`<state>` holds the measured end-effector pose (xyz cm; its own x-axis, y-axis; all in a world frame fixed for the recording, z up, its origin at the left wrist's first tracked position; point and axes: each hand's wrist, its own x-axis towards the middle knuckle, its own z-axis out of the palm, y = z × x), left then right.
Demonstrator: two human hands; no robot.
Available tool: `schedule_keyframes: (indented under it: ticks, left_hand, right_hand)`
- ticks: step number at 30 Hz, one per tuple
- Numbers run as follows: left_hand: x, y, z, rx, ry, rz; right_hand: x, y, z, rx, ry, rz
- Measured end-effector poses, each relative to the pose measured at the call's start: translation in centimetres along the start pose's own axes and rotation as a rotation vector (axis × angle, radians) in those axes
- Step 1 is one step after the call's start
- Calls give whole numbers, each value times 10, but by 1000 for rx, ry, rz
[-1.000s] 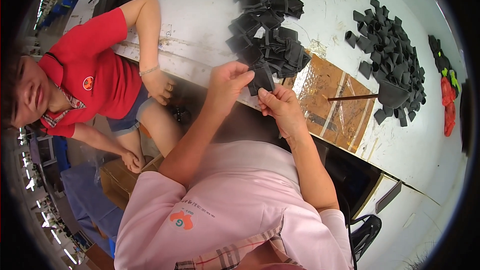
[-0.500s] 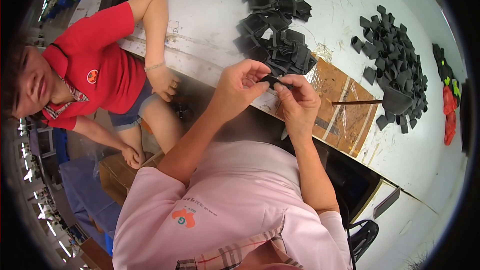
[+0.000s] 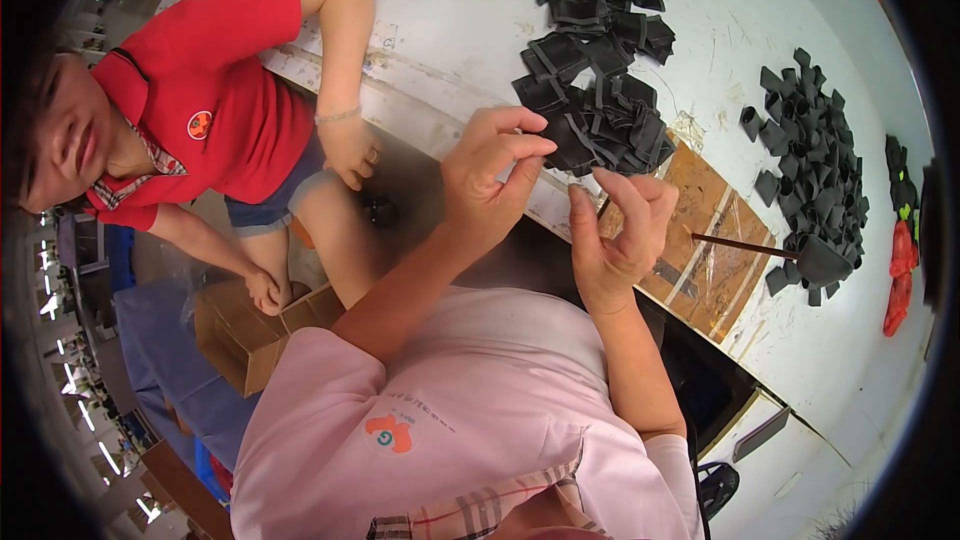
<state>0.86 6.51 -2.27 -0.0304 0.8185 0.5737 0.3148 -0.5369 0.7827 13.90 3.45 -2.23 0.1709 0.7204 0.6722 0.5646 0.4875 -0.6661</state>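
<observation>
Both hands are up over the table's near edge, right by a pile of black pieces. The left hand (image 3: 490, 178) has its fingers curled and the thumb a little short of the index tip, so it's loosely parted and I can't see anything pinched in there. The right hand (image 3: 622, 245) is more obviously spread, thumb and index well apart, holding nothing. The flat black pieces (image 3: 610, 125) lie just past the fingertips, overlapping in a messy line up the white table (image 3: 720, 70). I can't tell if the left fingertips touch any of them.

Off to the right there's a taped brown board (image 3: 718, 212) with a thin brown stick (image 3: 745, 245) across it, its far end meeting a dark flared piece (image 3: 825, 262). Behind that is a heap of curled black bits (image 3: 815, 165). On the left, a co-worker in a red shirt (image 3: 225, 90) leans an arm on the table, near a cardboard box (image 3: 225, 325).
</observation>
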Motion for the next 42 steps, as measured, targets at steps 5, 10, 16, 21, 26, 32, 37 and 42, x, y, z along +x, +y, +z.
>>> schedule_keyframes:
  ticks: [5, 10, 16, 21, 26, 32, 37, 42]
  left_hand:
    - [3, -7, -1, 128, -37, 96]
    - [8, -55, -24, 499, -147, 66]
    - [25, -39, -3, 443, -167, 40]
    - [46, 57, 63, -372, -465, -191]
    - [63, 116, 118, -413, -559, 179]
    - [64, 116, 131, -542, -624, 27]
    - [57, 112, 136, -541, -444, 98]
    - [51, 112, 141, -519, -361, 204]
  right_hand:
    - [6, 5, 5, -40, -114, 10]
    - [-4, -14, -34, 21, -108, -9]
    - [7, -12, -144, -238, 345, -133]
    - [40, 1, -161, -164, 236, 213]
    - [55, -5, -166, -74, 95, 232]
    - [72, -9, -174, -218, -17, 213]
    - [73, -7, -170, -267, -93, 184]
    - [61, 5, -162, -266, 84, 137]
